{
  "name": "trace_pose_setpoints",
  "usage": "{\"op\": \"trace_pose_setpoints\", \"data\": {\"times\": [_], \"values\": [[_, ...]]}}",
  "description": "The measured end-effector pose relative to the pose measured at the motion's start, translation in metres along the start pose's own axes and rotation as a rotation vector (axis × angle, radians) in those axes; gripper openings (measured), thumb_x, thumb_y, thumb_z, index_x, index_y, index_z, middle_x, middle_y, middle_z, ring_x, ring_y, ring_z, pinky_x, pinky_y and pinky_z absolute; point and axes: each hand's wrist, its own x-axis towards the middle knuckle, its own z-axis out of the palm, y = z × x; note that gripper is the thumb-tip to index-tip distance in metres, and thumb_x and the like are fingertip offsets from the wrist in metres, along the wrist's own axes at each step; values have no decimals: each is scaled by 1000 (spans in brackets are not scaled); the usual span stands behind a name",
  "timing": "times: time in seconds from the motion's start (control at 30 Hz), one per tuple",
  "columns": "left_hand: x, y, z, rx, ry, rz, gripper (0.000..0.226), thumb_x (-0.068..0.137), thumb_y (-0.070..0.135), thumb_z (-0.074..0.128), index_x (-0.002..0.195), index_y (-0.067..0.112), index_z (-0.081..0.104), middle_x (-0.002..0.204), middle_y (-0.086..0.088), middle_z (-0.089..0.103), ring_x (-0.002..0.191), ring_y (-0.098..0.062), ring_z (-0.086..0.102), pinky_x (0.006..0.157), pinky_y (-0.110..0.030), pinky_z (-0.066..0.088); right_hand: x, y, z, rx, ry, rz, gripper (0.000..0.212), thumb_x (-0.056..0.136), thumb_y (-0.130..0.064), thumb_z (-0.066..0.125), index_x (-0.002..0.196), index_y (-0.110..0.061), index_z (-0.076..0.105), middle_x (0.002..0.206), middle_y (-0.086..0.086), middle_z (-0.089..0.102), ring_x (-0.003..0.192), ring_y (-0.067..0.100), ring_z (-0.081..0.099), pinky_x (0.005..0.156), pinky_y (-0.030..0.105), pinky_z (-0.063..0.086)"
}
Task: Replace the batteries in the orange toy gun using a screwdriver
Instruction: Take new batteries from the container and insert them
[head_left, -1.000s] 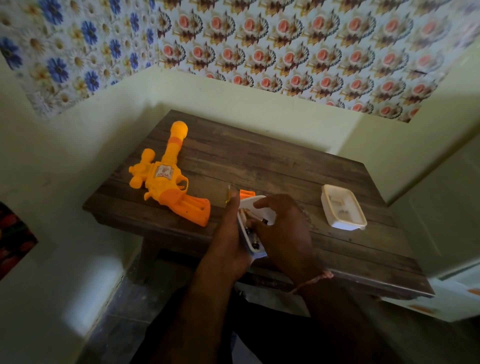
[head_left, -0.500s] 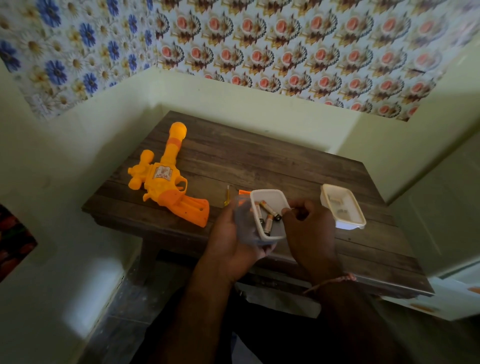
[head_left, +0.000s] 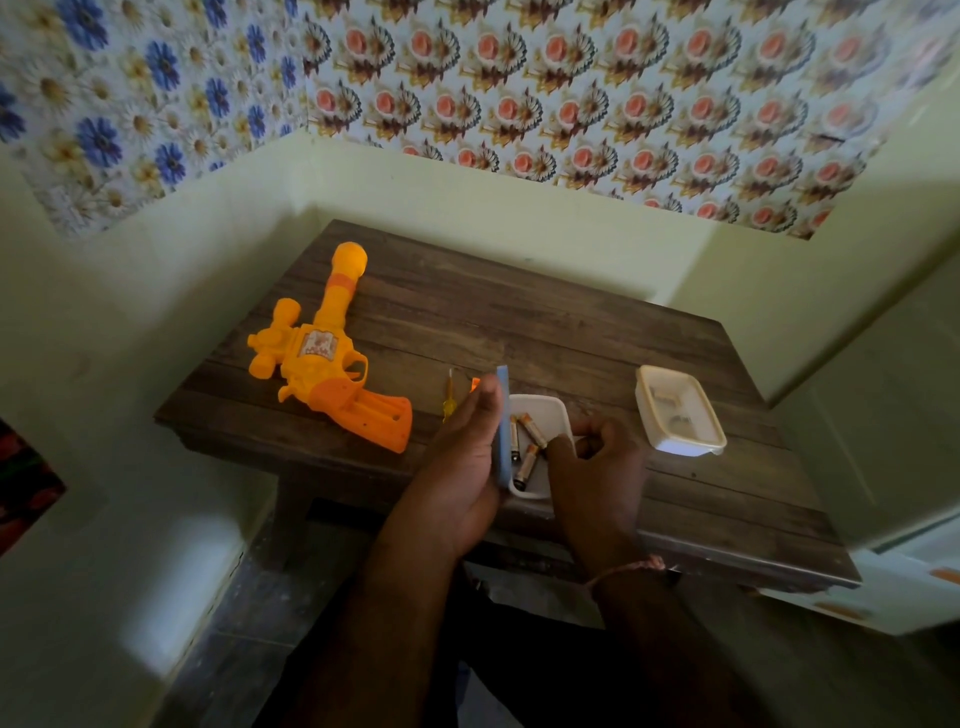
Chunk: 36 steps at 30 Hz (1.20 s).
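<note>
The orange toy gun (head_left: 322, 364) lies at the table's left, its grip's battery bay open and facing up. A thin yellow screwdriver (head_left: 448, 400) and a small orange piece (head_left: 474, 384) lie beside my left hand. A small white container (head_left: 543, 410) holding several batteries (head_left: 527, 452) sits near the front edge. My left hand (head_left: 462, 457) holds its blue lid (head_left: 502, 426) upright against the container's left side, thumb on the lid. My right hand (head_left: 592, 467) grips the container's right rim with curled fingers.
A second white container (head_left: 678, 410) with a clear lid stands at the right of the wooden table (head_left: 545, 322). The table sits in a corner, with walls close behind and to the left. A pale cabinet stands to the right.
The container went from tilted in both hands to level near the table's front edge. The lid came off and now stands in my left hand. My right hand shifted to the right rim.
</note>
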Motion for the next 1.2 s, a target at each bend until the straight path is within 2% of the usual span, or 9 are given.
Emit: {"op": "trace_pose_setpoints", "data": {"times": [0.13, 0.33, 0.43, 0.53, 0.6, 0.73, 0.97, 1.1, 1.2], "values": [[4, -2, 2, 182, 140, 72, 41, 94, 39, 58, 135, 38, 55, 135, -6, 57, 117, -30, 59, 96, -55, 50, 1, 3, 1, 52, -9, 66, 15, 85, -11, 66, 93, -21, 60, 75, -7, 63, 61, 2, 60, 48, 13, 44], [-2, -2, 3, 345, 259, 195, 52, 92, 33, 65, 140, 40, 47, 132, 6, 50, 97, -13, 55, 87, -49, 56, 4, 11, 3, 236, -92, 222, 7, 90, -22, 64, 87, -17, 67, 85, 1, 71, 81, 17, 69, 77, 42, 59], [-1, -6, 4, 407, 300, 291, 37, 94, 31, 63, 131, 32, 55, 115, 10, 59, 89, -1, 58, 66, -14, 54, 0, 9, 5, 400, -128, 289, 23, 96, -28, 54, 89, -11, 68, 88, 12, 72, 77, 18, 70, 70, 37, 59], [-1, -11, 10, 534, 323, 368, 35, 97, 28, 59, 131, 25, 55, 117, 9, 60, 87, 5, 56, 56, -2, 41, -5, 3, 7, 557, -183, 364, 36, 100, -35, 45, 92, -8, 68, 89, 16, 72, 75, 22, 70, 70, 39, 57], [0, -15, 13, 661, 358, 414, 35, 98, 26, 56, 132, 23, 53, 118, 8, 58, 93, 0, 56, 68, -5, 43, -7, 2, 10, 533, -206, 347, 36, 99, -40, 46, 88, -13, 67, 92, 14, 72, 79, 21, 71, 76, 41, 58], [5, -22, 15, 776, 380, 410, 45, 96, 25, 56, 141, 25, 46, 129, 0, 56, 116, -18, 56, 96, -38, 50, -9, 3, 17, 540, -213, 361, 27, 94, -35, 56, 92, -12, 69, 94, 15, 73, 90, 31, 70, 83, 52, 56], [3, -16, 13, 724, 402, 299, 17, 100, 34, 48, 110, 26, 59, 100, 4, 62, 93, -13, 61, 76, -28, 49, -5, 15, 26, 411, -103, 311, 17, 92, -18, 59, 102, -6, 64, 96, 15, 70, 80, 21, 67, 67, 34, 55], [0, -14, 12, 809, 432, 278, 40, 102, 51, 33, 86, 23, 56, 70, 12, 48, 68, -6, 50, 65, -25, 38, -10, 13, 26, 370, -96, 284, 14, 91, -20, 58, 96, -9, 65, 92, 11, 69, 87, 28, 67, 76, 44, 56], [1, -16, 10, 858, 395, 282, 45, 102, 50, 33, 87, 20, 62, 74, 9, 55, 76, -12, 58, 66, -24, 37, -6, 5, 19, 355, -125, 333, 18, 88, -18, 50, 77, -12, 62, 82, 11, 65, 84, 33, 64, 72, 46, 54]]}}
